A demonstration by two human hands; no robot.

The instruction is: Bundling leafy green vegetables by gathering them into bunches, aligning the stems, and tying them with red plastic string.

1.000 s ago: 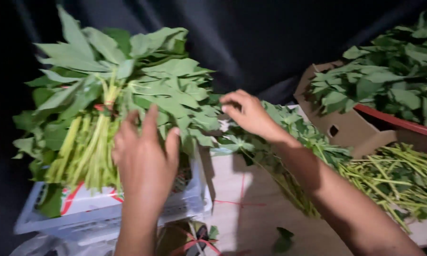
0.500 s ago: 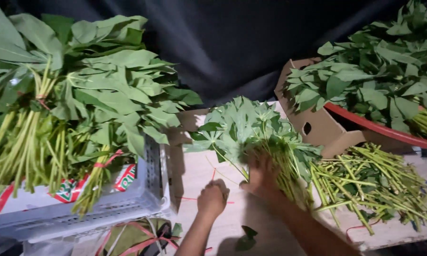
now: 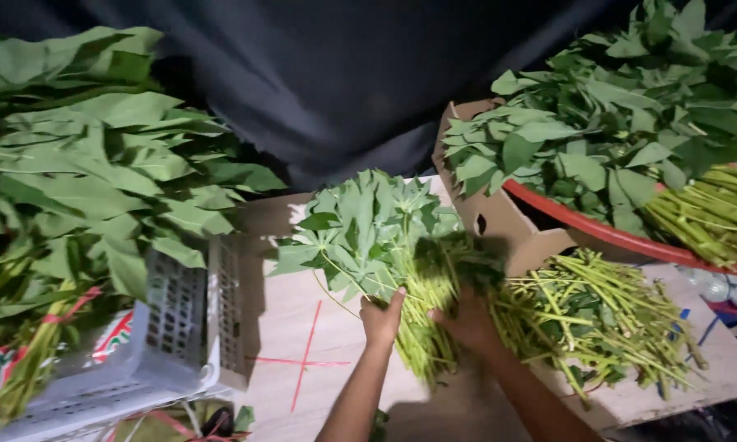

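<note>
A loose bunch of green leaves on pale stems (image 3: 389, 237) lies on a wooden board (image 3: 299, 327) in the middle. My left hand (image 3: 382, 317) grips the stems from the left side. Right beside it, my right hand (image 3: 467, 321) holds the same stems from the right, partly in shadow. The leafy tops fan out away from me, and the cut stem ends point towards me below my hands.
A grey plastic crate (image 3: 180, 327) at the left carries tied leaf bundles (image 3: 98, 205). A cardboard box (image 3: 499, 213) and a red basin (image 3: 614, 233) heaped with leaves stand at the right. Stripped stems (image 3: 598, 307) lie on the board's right part. Dark cloth hangs behind.
Both hands left the tied bundles on the crate and came down to the loose bunch on the board, where they now hold its stems. My view swung right.
</note>
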